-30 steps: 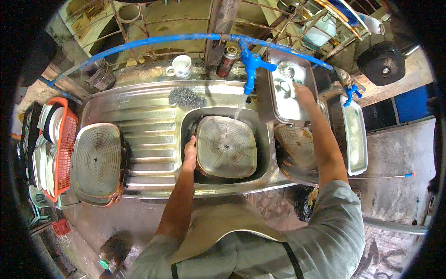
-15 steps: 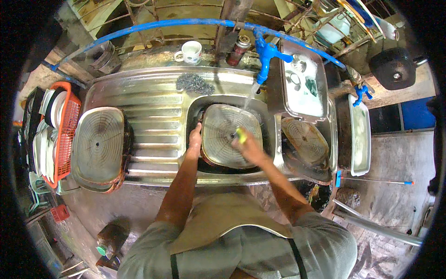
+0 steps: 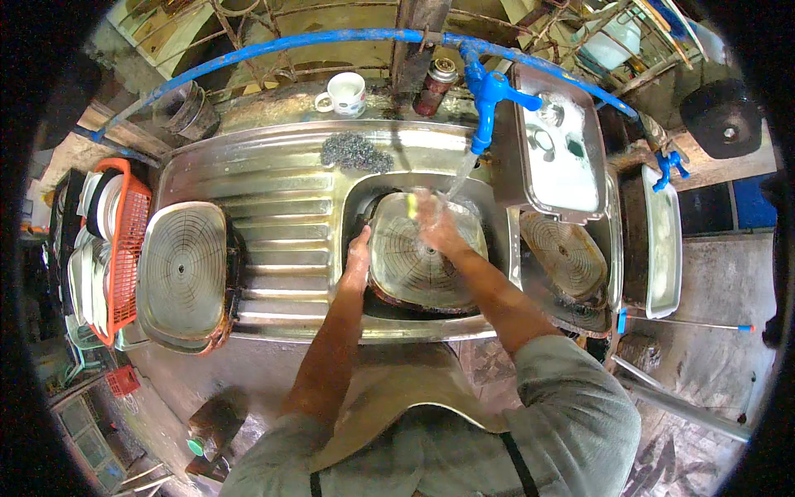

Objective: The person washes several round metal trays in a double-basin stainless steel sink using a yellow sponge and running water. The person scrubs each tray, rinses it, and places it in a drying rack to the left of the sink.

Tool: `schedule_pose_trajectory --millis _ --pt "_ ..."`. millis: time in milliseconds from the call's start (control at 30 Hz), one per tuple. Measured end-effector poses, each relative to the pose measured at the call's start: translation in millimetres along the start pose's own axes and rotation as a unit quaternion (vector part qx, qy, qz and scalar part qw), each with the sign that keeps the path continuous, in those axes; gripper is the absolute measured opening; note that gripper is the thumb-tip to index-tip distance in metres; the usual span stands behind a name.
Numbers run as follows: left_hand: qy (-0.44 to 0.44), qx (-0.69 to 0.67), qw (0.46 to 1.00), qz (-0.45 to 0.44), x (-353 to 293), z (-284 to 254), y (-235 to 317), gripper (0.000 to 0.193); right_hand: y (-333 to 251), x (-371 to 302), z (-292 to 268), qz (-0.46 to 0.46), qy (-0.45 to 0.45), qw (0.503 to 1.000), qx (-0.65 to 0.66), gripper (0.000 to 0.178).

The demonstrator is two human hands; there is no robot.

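Metal pan [image 3: 424, 272] lies ringed side up, long axis unclear.

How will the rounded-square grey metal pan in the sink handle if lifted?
The pan is probably slippery: water runs from the blue tap just above it. Likely stiff, being metal with a smooth, even outline. Its broad, flat face suggests it won't roll.

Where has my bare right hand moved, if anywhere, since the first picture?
Yes: your right hand went from right of the blue plastic tap to its left, nearer you.
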State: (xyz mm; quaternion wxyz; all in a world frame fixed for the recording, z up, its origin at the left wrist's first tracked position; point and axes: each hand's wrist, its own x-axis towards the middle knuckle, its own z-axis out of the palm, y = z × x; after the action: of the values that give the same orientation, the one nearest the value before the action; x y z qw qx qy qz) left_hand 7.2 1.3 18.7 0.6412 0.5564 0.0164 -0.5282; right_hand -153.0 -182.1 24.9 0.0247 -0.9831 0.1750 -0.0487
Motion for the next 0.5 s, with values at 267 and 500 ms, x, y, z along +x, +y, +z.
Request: schedule_pose_trajectory --millis 267,500 --pt "-0.015 -0.024 0.999 -0.022 31.9 -21.8 -16.5 0.061 -55.9 -81.7 -38.3 0.223 -0.081 0.963 0.125 0.068" --pt "0.052 0.059 0.996 0.030 18.8 -18.9 -1.6 0.059 -45.8 -13.0 -51.4 0.232 -0.115 0.943 0.209 0.072"
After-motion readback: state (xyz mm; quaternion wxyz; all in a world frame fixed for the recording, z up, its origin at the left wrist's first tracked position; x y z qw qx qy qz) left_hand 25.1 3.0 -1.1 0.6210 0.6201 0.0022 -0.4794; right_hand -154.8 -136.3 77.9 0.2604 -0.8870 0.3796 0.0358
